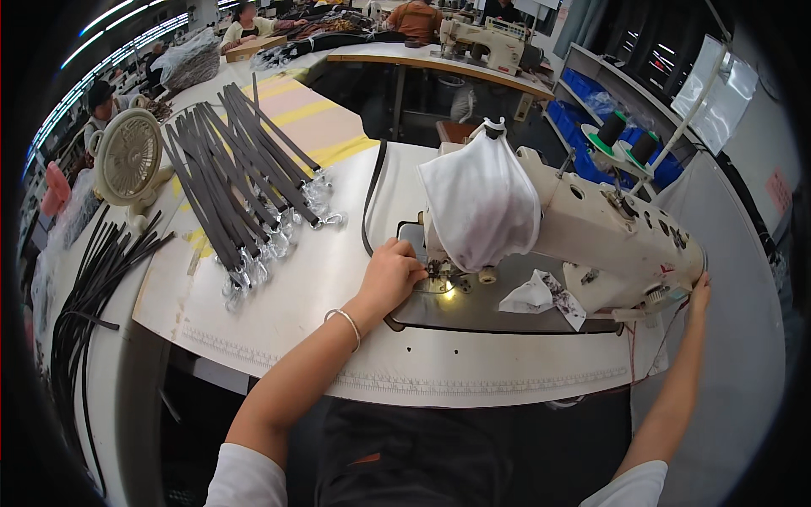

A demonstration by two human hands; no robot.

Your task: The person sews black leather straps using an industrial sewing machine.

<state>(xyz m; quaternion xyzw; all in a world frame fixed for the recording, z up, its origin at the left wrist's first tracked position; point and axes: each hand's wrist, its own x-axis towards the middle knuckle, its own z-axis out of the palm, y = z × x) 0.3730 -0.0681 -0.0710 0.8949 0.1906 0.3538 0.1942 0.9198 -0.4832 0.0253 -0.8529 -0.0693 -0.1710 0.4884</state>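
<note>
A cream sewing machine (583,207) stands on the white table, with a white cloth (481,203) draped over its head. Beside the lit needle area, my left hand (393,275) is closed, its fingers pinching the end of a dark strap (372,194) that runs back over the tabletop. The pinched part is mostly hidden by my fingers. At the machine's far right end, my right hand (699,296) grips the rim of the handwheel (704,260). A crumpled, stained white scrap (545,297) lies on the metal bed below the machine arm.
Grey straps with metal clips (245,177) lie in a pile at left. Further left are loose black straps (84,304) and a cream fan (128,159). Thread spools (612,128) stand behind the machine. Blue bins (583,84) fill a shelf; several people sit farther back.
</note>
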